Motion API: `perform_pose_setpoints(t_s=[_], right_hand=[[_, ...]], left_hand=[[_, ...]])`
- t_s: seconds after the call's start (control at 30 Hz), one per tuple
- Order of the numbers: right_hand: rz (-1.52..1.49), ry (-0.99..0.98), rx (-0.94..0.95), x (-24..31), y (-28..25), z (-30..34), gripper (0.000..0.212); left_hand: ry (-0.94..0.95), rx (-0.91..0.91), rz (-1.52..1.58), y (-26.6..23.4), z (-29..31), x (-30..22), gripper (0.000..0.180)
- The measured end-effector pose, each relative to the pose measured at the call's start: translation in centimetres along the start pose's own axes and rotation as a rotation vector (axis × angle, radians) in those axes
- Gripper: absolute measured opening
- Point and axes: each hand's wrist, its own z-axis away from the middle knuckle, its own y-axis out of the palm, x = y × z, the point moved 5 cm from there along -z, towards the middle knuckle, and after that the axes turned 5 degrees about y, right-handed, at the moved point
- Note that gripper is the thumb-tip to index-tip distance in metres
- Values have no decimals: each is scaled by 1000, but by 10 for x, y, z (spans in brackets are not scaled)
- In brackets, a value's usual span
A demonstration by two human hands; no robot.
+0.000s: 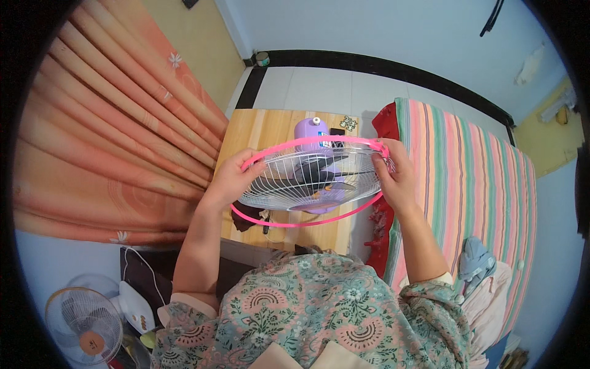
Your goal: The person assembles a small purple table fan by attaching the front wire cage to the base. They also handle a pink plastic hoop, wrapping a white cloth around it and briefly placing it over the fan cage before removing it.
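In front of me, above the table, I hold a silver wire fan grille (pixel 270 191) with a pink plastic ring (pixel 295 144) around its rim. My left hand (pixel 233 177) grips the left side, fingers closed over the ring and wires. On the right, my right hand (pixel 396 177) pinches the ring near its pink clasp (pixel 380 147), thumb pressed against it. The lower stretch of the ring hangs apart from the wires. Dark fan blades (pixel 316 171) show through the grille. Behind it stands a purple fan body (pixel 307 128) with a white knob, partly hidden.
The wooden table (pixel 246 132) carries a patterned small item (pixel 348 123) and a dark cloth (pixel 246 220). Orange curtains (pixel 123 129) hang at left, above a standing fan (pixel 86 323). A striped bed (pixel 461 184) lies at right, with crumpled clothes (pixel 478 259) on it.
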Motion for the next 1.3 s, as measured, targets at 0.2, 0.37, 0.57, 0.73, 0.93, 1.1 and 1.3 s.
perform_pose_setpoints(t_s=[0.2,0.37,0.57,0.73,0.93,1.1,1.3], right_hand=[[-68,102,293,17,15,-30,41],[30,24,412,16,21,-38,40],[124,-6,324,25,28,-39,40],[234,-162,234,19,29,-37,39],[43,-24,353,16,34,-35,30],[-56,45,460,11,37,-36,23],[-145,124,483,9,37,-33,19]], left_hand=[[-8,5,-49,-3,-2,-1,14],[3,-4,-8,-3,0,-3,13],[37,10,-1,-7,-2,6,13],[59,-26,-55,-7,-2,2,15],[239,-341,-207,-19,5,6,37],[356,-623,-321,-26,27,28,49],[136,-799,-350,-11,61,105,50]])
